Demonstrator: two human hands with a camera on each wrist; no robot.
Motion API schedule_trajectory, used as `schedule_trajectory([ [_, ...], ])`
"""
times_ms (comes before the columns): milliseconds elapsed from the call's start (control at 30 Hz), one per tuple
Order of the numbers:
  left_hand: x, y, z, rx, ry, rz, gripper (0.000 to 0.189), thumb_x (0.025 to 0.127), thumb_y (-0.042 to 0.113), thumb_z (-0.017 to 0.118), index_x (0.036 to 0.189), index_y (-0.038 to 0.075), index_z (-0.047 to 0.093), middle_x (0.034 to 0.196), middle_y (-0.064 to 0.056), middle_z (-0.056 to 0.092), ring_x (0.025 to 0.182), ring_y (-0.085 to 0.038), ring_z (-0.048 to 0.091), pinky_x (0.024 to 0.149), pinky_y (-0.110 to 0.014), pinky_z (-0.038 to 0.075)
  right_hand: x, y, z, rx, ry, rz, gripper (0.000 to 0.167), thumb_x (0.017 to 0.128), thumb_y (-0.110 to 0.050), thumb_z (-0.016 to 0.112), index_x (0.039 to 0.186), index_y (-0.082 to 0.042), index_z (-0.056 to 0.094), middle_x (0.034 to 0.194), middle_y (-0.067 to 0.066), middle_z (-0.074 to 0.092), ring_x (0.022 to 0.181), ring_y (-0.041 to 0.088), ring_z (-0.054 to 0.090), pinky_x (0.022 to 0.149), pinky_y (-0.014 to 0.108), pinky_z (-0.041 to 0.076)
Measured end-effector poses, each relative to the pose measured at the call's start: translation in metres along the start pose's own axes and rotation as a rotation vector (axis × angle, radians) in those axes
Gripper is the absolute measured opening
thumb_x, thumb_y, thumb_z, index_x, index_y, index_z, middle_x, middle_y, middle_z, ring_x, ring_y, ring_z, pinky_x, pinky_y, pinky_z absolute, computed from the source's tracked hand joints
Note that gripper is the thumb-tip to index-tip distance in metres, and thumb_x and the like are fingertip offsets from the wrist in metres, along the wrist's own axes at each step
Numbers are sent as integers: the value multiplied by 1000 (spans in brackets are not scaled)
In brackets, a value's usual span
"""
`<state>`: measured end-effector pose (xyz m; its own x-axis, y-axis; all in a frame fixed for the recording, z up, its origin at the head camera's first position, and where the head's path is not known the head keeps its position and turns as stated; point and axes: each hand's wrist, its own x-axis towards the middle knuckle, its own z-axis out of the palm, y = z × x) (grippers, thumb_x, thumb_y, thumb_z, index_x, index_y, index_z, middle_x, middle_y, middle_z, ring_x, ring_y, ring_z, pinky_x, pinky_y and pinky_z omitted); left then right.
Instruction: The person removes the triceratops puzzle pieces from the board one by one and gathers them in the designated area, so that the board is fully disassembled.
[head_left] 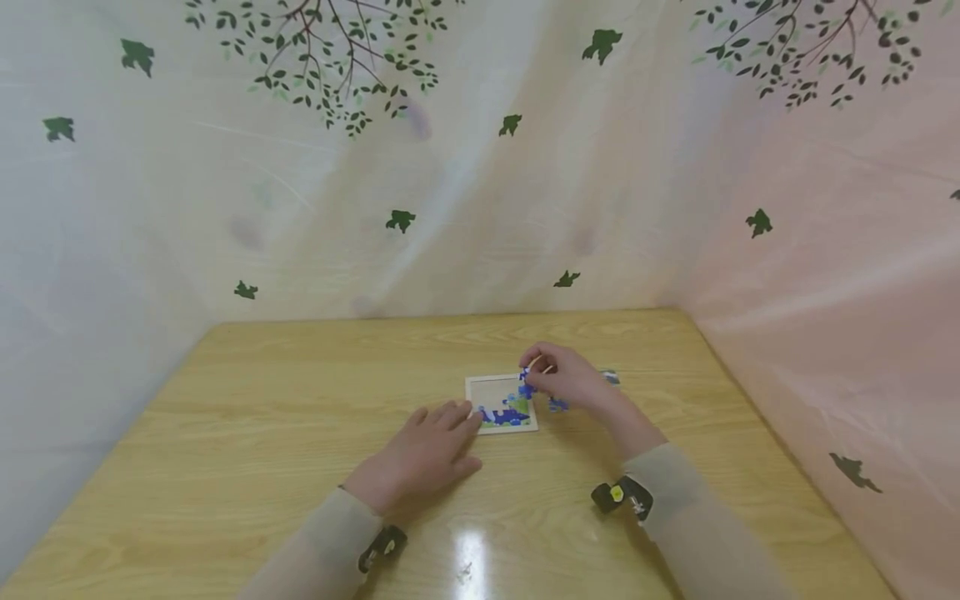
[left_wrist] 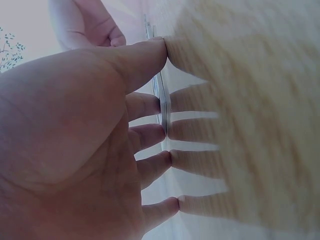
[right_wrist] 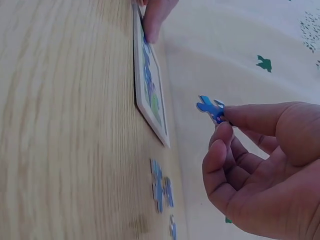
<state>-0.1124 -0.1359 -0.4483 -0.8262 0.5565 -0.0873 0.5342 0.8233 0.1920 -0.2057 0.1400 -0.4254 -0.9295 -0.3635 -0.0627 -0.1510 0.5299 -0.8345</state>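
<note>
A white-framed jigsaw puzzle board (head_left: 500,432) lies flat on the table, with blue and green pieces fitted along its lower edge and right side; its upper left shows bare backing. My right hand (head_left: 566,375) pinches a blue puzzle piece (right_wrist: 212,109) between thumb and fingers, raised above the board's right edge. On the board's left side rests my left hand (head_left: 431,450), fingers spread and fairly straight, the fingertips touching the frame and the table. Loose puzzle pieces (right_wrist: 157,185) lie on the table to the right of the board, partly under my right hand.
The wooden table (head_left: 300,375) runs back to a pale curtain (head_left: 465,183) printed with leaves and branches. Another loose piece (head_left: 610,377) lies beyond my right wrist. Each wrist wears a small black camera (head_left: 382,547).
</note>
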Motion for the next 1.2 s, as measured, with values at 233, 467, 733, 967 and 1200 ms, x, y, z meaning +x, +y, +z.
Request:
schedule_trajectory([
  [233, 0, 1, 0, -7, -5, -1, 71, 115, 50, 54, 172, 10, 39, 179, -16, 29, 164, -42, 28, 131, -69, 22, -9, 12, -18, -56, 30, -9, 24, 111, -15, 67, 132, -7, 73, 112, 10, 68, 100, 26, 65, 81, 40, 59],
  [467, 0, 1, 1, -7, -3, 2, 71, 115, 49, 54, 172, 9, 39, 179, -17, 30, 164, -42, 28, 131, -69, 22, -16, 28, -40, -150, 48, -45, 23, 111, -13, 66, 130, -4, 74, 110, 11, 70, 102, 27, 67, 82, 36, 59],
  [733, 1, 1, -1, -11, -2, 9, 71, 115, 48, 54, 171, 7, 39, 179, -18, 30, 164, -44, 28, 130, -71, 22, -22, 41, -58, -90, 2, 17, 22, 109, -10, 68, 129, -2, 71, 111, 14, 70, 101, 27, 68, 87, 42, 61],
  [967, 2, 3, -2, -20, -15, -5, 71, 115, 48, 54, 172, 8, 38, 179, -17, 29, 164, -43, 27, 131, -70, 20, -26, 46, -62, -29, -35, 38, 19, 105, -5, 71, 121, 5, 67, 103, 13, 69, 91, 23, 64, 77, 34, 59],
  [1200, 1, 4, -3, -22, -24, -15, 71, 115, 48, 55, 172, 9, 38, 179, -17, 29, 165, -42, 27, 131, -70, 20, -28, 45, -64, -41, -41, 93, 14, 106, -6, 72, 115, 4, 68, 97, 9, 68, 86, 20, 62, 73, 31, 55],
])
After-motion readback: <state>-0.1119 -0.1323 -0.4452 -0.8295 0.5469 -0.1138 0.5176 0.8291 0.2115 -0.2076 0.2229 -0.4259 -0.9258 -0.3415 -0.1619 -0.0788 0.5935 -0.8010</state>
